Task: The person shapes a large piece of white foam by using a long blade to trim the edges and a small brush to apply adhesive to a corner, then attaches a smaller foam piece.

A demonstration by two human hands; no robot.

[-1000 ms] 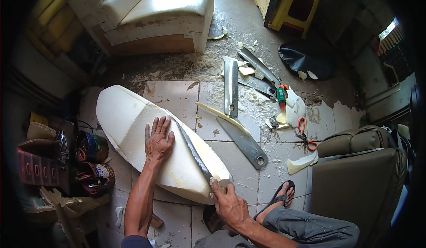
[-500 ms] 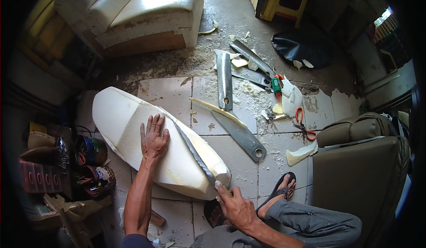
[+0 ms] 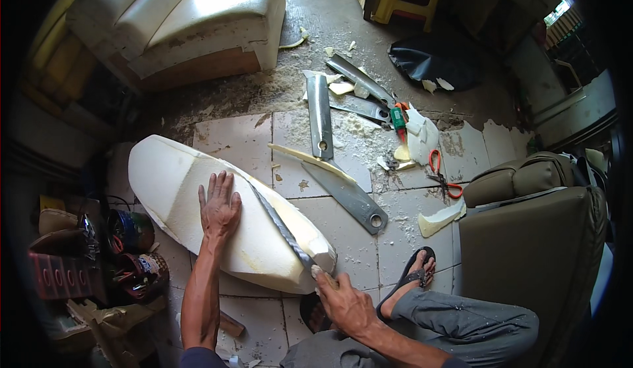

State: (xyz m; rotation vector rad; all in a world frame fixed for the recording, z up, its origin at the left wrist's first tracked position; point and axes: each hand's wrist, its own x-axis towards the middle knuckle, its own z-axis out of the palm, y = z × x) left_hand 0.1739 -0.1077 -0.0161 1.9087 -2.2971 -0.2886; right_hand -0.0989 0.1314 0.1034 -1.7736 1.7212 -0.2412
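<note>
A long cream foam seat pad (image 3: 173,170), shaped like a motorcycle seat, lies slantwise on the floor before me. My left hand (image 3: 220,211) rests flat on its top with the fingers spread. My right hand (image 3: 344,303) is closed round the handle of a long knife at the pad's near right end. The knife's grey blade (image 3: 283,229) runs along the right side of the foam, pressed into or against it; the cut's depth cannot be made out. Most of the handle is hidden by my fingers.
Several wide metal blades (image 3: 320,117) lie beyond the pad among foam scraps, with a green-and-red tool (image 3: 398,119) and red-handled scissors (image 3: 452,190). A white sofa (image 3: 217,32) stands at far left, a brown cushioned piece (image 3: 527,249) at right. Tool-filled tins (image 3: 142,274) stand at left.
The whole view has shifted slightly, so most things sit a little farther left. My hands, the knife and the foam pad keep nearly the same places relative to one another.
</note>
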